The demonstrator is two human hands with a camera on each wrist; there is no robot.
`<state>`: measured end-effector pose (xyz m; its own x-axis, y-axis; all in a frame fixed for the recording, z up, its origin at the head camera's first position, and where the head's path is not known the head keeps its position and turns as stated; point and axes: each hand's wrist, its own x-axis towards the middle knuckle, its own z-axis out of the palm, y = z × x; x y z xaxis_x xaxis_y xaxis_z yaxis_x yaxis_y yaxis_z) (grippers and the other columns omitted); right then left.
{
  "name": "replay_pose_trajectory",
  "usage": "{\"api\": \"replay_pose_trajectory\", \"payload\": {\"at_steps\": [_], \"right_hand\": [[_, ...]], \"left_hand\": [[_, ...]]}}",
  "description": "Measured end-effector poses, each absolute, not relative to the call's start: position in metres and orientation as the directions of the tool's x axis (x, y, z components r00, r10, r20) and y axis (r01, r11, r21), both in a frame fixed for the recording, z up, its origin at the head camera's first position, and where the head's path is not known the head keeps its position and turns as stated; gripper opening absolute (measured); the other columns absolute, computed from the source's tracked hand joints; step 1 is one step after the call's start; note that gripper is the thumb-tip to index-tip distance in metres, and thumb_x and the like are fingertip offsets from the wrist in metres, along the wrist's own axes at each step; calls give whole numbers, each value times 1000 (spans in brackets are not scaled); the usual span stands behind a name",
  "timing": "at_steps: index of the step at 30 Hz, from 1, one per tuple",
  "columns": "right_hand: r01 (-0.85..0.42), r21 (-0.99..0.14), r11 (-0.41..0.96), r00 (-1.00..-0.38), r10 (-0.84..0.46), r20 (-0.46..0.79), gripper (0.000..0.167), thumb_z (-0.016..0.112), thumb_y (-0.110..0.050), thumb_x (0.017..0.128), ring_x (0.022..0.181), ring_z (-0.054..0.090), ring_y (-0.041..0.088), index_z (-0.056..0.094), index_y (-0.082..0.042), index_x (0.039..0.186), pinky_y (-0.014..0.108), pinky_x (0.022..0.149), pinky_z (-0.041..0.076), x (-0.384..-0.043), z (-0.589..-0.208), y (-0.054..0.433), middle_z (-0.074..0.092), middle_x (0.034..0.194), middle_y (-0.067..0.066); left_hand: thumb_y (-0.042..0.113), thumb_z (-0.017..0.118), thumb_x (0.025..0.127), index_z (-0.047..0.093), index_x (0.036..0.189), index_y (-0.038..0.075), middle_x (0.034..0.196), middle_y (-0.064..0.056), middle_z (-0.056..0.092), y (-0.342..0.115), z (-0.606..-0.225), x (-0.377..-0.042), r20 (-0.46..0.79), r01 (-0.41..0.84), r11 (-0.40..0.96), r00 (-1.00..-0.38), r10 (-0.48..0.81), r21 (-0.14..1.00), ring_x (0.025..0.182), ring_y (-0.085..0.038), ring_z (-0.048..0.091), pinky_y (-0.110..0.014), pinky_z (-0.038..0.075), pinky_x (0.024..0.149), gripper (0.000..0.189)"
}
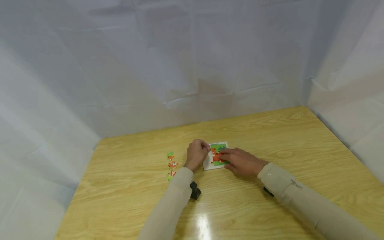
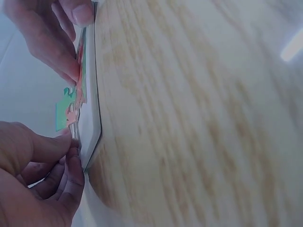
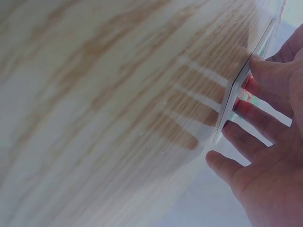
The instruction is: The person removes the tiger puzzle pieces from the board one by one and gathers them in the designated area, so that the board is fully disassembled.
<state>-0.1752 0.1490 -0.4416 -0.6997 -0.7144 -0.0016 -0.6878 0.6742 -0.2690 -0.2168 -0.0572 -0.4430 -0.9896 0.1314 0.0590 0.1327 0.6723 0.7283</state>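
Note:
A white puzzle board (image 1: 207,164) lies on the table with jigsaw pieces in green and orange (image 1: 216,158) on it, forming part of a tiger picture. At the board's upper left, my left hand (image 1: 196,154) pinches a jigsaw piece (image 2: 72,116) between thumb and fingertips, tilted up from the board in the left wrist view. From the right side my right hand (image 1: 243,162) rests extended fingers on the placed pieces. Its thumb (image 3: 265,71) lies at the board's near edge in the right wrist view. The fingers cover the picture's right part.
Loose jigsaw pieces lie in a column left of the board: a green and orange one (image 1: 170,156), one with the tiger's eyes (image 1: 173,165), and a lower one (image 1: 172,174) beside the left sleeve. White sheeting (image 1: 180,66) walls the wooden table (image 1: 126,186) behind and on both sides.

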Motion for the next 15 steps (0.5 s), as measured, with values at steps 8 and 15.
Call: {"api": "replay_pose_trajectory", "payload": {"at_steps": [8,15], "right_hand": [[-686,-283,670,-699,-715,2,42,65,-15,101,134,49,38,58,1,139,59,109,38,-176,-443,149,51,146,22],[-686,-290,667,-699,-715,8,40,64,-16,101,132,51,39,59,0,138,61,108,38,-176,-443,148,52,146,21]], "left_hand": [[10,73,94,77,91,5,82,-4,71,-59,-444,-217,42,109,654,-992,117,749,71,-16,63,-32,52,65,7],[10,72,95,77,90,7,81,-3,71,-60,-445,-216,38,98,648,-994,105,755,70,-15,63,-31,52,64,7]]}}
